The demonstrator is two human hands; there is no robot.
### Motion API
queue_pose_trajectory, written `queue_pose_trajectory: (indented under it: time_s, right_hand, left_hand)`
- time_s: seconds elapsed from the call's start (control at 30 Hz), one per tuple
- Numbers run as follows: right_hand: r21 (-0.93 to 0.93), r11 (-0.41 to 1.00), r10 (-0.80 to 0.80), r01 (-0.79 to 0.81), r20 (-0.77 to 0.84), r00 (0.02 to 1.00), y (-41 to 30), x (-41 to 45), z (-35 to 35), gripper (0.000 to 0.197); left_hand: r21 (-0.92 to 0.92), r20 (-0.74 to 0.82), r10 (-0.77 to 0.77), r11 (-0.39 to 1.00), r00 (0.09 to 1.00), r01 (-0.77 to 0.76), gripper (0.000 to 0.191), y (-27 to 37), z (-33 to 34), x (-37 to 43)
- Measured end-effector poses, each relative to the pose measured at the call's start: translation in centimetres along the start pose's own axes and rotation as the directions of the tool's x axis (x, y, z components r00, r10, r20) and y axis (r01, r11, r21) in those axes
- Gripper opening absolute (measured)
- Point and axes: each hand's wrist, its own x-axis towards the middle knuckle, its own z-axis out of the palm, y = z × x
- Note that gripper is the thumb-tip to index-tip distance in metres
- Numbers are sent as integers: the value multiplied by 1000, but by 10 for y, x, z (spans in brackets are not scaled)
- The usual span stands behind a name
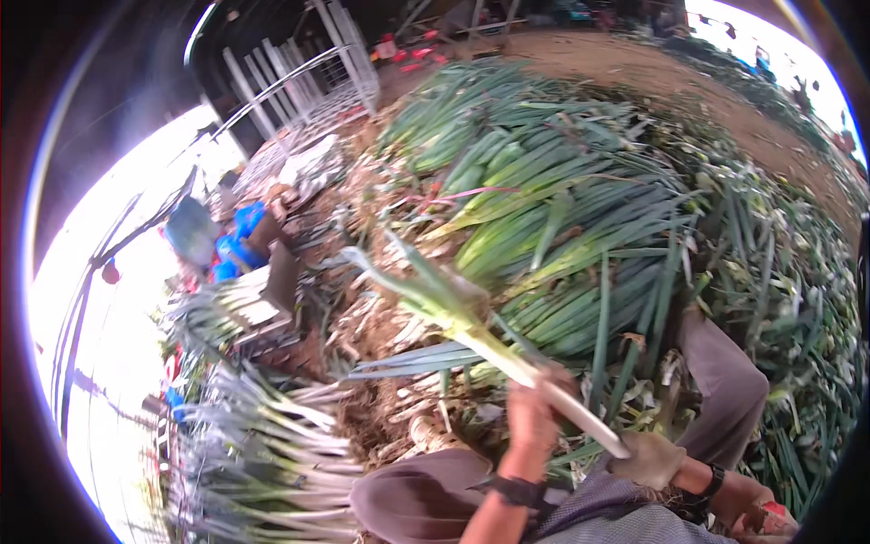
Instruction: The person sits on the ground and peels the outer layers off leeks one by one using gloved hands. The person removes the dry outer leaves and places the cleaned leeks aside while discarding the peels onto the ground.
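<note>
My bare left hand (537, 411), with a black band at its wrist, is closed around the pale shaft of a leek-like green onion (499, 353). Its green leaves point to the upper left, blurred. At the stalk's lower white end is my gloved right hand (646, 459), its fingers curled against that end; a dark watch is on the wrist. Beyond my hands lies a large pile of green onions (557, 224), leaves to the right. Trimmed-looking onions (292, 462) with long white shafts lie in a row at lower left.
My bent knees (421, 496) frame the work area. Loose leaves (781, 306) cover the ground on the right. Soil and roots (374, 415) lie between the piles. At left are a cardboard box (279, 279) and blue plastic items (241, 241). A metal frame (299, 88) stands behind.
</note>
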Motion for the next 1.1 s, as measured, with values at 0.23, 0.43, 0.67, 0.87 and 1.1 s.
queue_pose_trajectory:
  time_s: [0.23,0.43,0.67,0.87,1.1]
  right_hand:
    - [-43,999,14,-10,89,996,-41,16,-12,37]
    - [-146,952,-248,269,145,958,-60,35,-8,51]
    - [-45,987,-145,152,142,979,-34,76,-11,52]
    - [-192,974,-63,116,262,963,-4,110,14,52]
    - [-302,933,-97,197,315,944,-17,173,47,63]
  left_hand:
    - [-190,-254,6,980,967,-56,17,-29,12,-14]
    - [62,-435,464,871,772,-488,19,103,-51,-10]
    - [725,-503,720,652,478,-220,41,318,-275,-64]
    - [412,-267,633,757,726,-508,41,311,-182,-83]
    - [426,-345,548,815,762,-394,43,218,-39,-29]
